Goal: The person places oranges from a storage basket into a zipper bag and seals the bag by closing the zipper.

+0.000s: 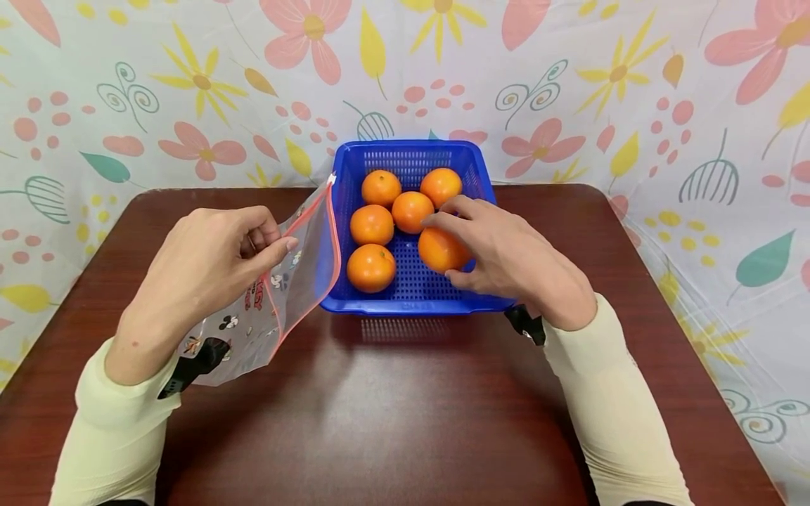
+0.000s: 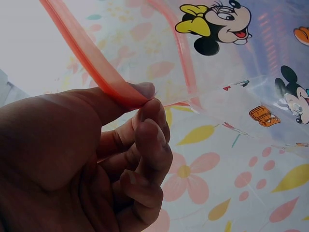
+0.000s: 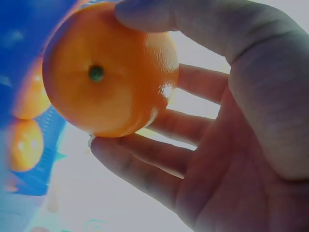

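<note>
My left hand [image 1: 211, 256] pinches the red-edged rim of a clear zip bag [image 1: 304, 270] between thumb and fingertips. The bag's mouth gapes toward the basket, and cartoon mouse prints [image 2: 224, 24] cover its film. Over the right side of a blue plastic basket [image 1: 418, 307], my right hand [image 1: 500, 246] holds an orange [image 1: 441, 251], thumb on one side and fingers round the other. That orange shows its green stem spot in the right wrist view. Several more oranges [image 1: 371, 268] sit in the basket, to the left of and behind the held one.
The basket stands at the back of a dark brown wooden table [image 1: 380, 422]. Behind and beside the table hangs a white cloth [image 1: 405, 70] with flower prints. Black straps [image 1: 196, 365] circle both wrists below the pale sleeves.
</note>
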Available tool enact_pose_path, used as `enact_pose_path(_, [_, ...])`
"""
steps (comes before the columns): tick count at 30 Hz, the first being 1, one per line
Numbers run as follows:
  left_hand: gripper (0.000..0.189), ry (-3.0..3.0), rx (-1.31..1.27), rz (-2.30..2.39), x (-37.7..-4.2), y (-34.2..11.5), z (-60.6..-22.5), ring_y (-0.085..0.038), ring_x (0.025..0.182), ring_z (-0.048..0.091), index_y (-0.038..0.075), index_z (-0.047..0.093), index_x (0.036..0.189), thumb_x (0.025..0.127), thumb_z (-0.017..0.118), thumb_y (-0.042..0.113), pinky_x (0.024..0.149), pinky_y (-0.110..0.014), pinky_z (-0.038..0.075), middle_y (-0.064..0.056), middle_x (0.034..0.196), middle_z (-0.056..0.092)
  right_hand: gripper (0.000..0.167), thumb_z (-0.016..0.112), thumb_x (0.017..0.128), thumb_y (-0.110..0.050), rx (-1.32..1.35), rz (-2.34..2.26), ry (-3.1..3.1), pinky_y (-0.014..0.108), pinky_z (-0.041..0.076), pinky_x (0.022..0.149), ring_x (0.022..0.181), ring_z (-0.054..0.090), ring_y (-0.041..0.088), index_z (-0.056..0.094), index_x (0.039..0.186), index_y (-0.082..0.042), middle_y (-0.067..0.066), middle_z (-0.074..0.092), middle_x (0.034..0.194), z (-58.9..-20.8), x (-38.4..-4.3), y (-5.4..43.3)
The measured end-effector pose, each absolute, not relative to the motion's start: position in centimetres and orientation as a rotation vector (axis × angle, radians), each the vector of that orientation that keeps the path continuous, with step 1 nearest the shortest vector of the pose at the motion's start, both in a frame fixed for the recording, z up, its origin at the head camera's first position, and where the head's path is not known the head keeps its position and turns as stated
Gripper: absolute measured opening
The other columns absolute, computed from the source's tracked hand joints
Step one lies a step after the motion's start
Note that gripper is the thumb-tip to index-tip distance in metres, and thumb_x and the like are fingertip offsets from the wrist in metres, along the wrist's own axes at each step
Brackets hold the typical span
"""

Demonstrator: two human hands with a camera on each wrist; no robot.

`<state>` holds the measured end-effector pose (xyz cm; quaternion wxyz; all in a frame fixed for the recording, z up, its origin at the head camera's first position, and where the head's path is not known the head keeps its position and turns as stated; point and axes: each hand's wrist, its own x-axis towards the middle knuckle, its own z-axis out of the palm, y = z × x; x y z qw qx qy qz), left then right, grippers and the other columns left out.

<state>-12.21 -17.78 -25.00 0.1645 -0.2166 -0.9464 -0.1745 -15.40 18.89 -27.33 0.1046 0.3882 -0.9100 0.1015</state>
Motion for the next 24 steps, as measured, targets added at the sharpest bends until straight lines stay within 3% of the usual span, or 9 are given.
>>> enact_pose_path(10, [0.025,-2.708,-0.616,-0.500,-12.2,-17.7,-25.0,-0.010,0.055,0.052,0.026,0.065,0.076,0.096,0.079,0.031,0.053,-0.032,0.040,0.014,0.058,0.056,0.069,0.089,0.081,-0.023,1.151,0.342,-2.650,0.046,0.055,0.095,0.111,0.062,0.031,0.062,0.144,-0.016,0.012,0.061,0.133,-25.7,-14.2,17.9])
enact_pose_path(24, [0.025,-2.704,-0.630,-0.500,-12.2,-17.5,-25.1,-0.008,0.054,0.052,0.026,0.064,0.076,0.096,0.079,0.030,0.054,-0.032,0.041,0.015,0.058,0.056,0.062,0.087,0.081,-0.021,1.246,0.469,-2.491,0.043,0.053,0.093,0.104,0.061,0.030,0.064,0.137,-0.010,0.012,0.061,0.126,-24.4,-13.9,17.0])
